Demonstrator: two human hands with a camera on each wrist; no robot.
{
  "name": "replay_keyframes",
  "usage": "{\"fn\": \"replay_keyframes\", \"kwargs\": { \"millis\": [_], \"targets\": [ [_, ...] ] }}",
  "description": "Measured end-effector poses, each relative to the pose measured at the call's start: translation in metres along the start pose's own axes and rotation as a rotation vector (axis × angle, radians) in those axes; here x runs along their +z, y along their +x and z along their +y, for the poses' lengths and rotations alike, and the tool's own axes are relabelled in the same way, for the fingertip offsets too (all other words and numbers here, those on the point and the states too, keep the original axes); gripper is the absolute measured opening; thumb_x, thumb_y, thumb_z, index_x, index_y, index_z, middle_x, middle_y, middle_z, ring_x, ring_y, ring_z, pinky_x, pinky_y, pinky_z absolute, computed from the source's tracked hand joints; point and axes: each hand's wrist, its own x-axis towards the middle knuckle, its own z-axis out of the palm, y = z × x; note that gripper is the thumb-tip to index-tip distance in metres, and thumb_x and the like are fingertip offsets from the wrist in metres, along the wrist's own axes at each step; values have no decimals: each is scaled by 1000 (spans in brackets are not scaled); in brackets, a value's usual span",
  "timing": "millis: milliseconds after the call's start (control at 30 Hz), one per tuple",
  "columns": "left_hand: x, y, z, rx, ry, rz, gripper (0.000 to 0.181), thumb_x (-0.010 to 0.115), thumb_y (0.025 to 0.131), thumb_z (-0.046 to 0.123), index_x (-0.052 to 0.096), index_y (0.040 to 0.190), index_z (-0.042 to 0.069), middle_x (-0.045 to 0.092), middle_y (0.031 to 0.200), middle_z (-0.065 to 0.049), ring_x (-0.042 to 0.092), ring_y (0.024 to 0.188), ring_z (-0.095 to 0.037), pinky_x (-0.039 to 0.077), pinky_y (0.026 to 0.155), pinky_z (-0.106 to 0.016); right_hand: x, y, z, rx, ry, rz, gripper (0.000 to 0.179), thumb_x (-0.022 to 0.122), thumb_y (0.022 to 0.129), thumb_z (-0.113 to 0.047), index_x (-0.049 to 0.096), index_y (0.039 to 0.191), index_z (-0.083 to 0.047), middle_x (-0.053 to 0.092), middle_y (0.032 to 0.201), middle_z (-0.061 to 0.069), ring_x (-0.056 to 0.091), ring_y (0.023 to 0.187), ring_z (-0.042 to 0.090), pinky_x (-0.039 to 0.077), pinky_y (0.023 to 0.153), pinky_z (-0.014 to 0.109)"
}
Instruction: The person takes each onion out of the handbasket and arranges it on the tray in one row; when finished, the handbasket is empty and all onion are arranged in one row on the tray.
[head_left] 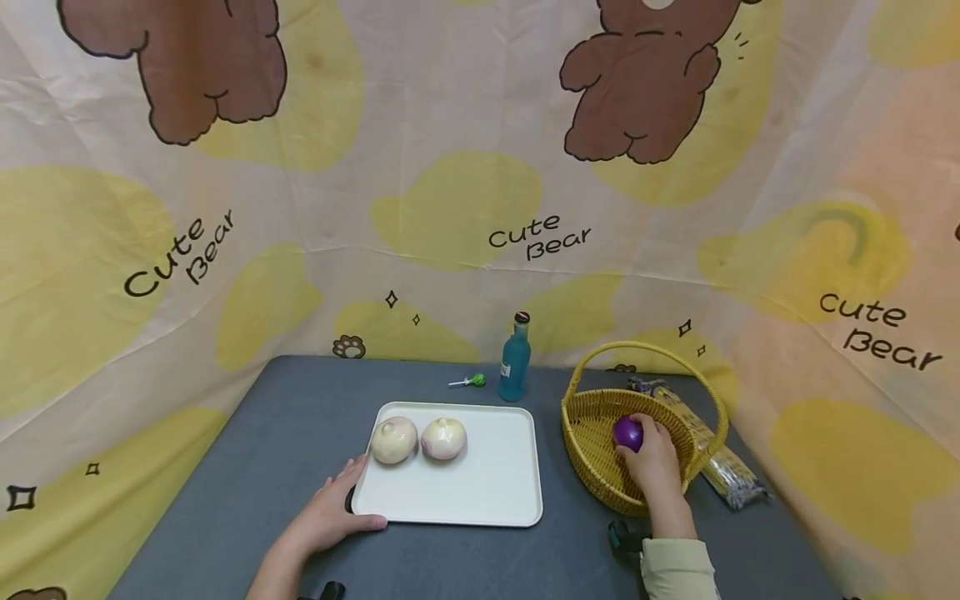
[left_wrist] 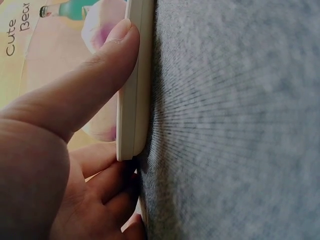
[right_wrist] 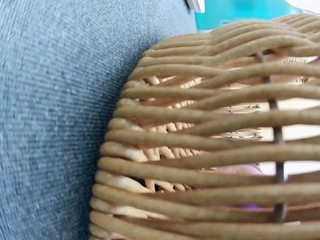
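Observation:
My left hand [head_left: 327, 515] holds the near left corner of a white tray [head_left: 495, 479]. Its thumb [left_wrist: 107, 57] lies along the front rim in the left wrist view, the other fingers at the left side. On the tray sit two pale, purple-tinged onions, one [head_left: 393, 440] by the left rim and one [head_left: 444, 438] beside it. Inside a yellow wicker basket [head_left: 588, 467] on the right, my right hand [head_left: 655, 458] grips a smooth purple ball [head_left: 628, 432]. Woven basket wall fills most of the right wrist view and hides that hand.
A blue bottle [head_left: 514, 367] stands behind the tray, with a green lollipop [head_left: 476, 380] lying to its left. A long yellow packet [head_left: 727, 471] lies along the basket's right side. The basket's tall handle [head_left: 647, 344] arches above it. Printed cloth [head_left: 450, 208] hangs behind the grey table [head_left: 292, 425].

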Motion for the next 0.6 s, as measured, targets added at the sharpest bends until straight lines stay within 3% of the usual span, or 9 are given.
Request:
{"fn": "replay_keyframes", "kwargs": {
  "millis": [300,600],
  "targets": [
    [-1,0,0,9,-7,0,116,87,74,48,23,160,2,24,163,-27,14,152,-48,8,120,-70,0,-1,0,31,-5,-5,71,72,94,-17,35,152,-2,28,147,43,36,130,64,37,102,76],
    [-1,0,3,-13,-12,-6,118,87,73,48,23,160,4,25,163,-28,14,152,-49,9,120,-70,-3,-5,-3,-2,12,-2,73,71,95,-22,34,154,-2,26,150,41,32,134,63,35,105,75]
  ]
}}
